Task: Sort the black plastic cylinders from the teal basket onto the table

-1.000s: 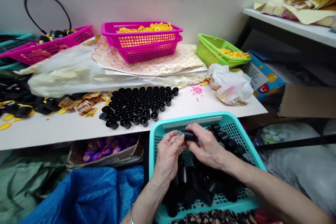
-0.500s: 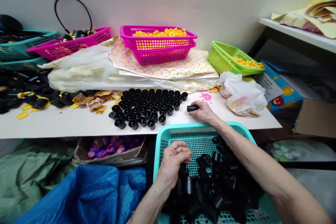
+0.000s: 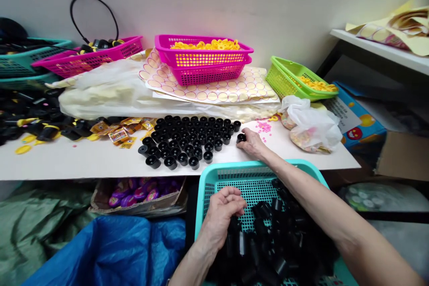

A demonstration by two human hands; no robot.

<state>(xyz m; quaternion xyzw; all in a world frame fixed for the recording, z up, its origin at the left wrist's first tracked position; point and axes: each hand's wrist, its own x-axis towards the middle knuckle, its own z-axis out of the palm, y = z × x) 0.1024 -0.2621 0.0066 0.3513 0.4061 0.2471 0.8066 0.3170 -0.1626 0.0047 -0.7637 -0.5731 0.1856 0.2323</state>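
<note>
On the white table, my right hand (image 3: 253, 144) is closed around a black plastic cup (image 3: 241, 138), which stands upright with its round opening facing up. Just left of it, a cluster of similar black cups (image 3: 191, 136) stands in close rows, mostly openings up. Over the turquoise basket (image 3: 208, 172), my left hand (image 3: 223, 214) hovers with loosely curled fingers, the thumb apart from them and nothing visible in its grasp. Loose black cups (image 3: 271, 237) fill much of the basket below, partly hidden by both forearms.
A pink basket (image 3: 204, 73) and a green basket (image 3: 284, 81) at the back hold yellow rings. Tiny pink pieces (image 3: 263, 127) and a white plastic bag (image 3: 311, 123) lie to the right. Orange packets (image 3: 120, 133) lie left; purple items (image 3: 142, 192) fill a box below.
My right hand has turned the black cup from lying sideways to upright and moved it slightly left. My left hand has hardly moved.
</note>
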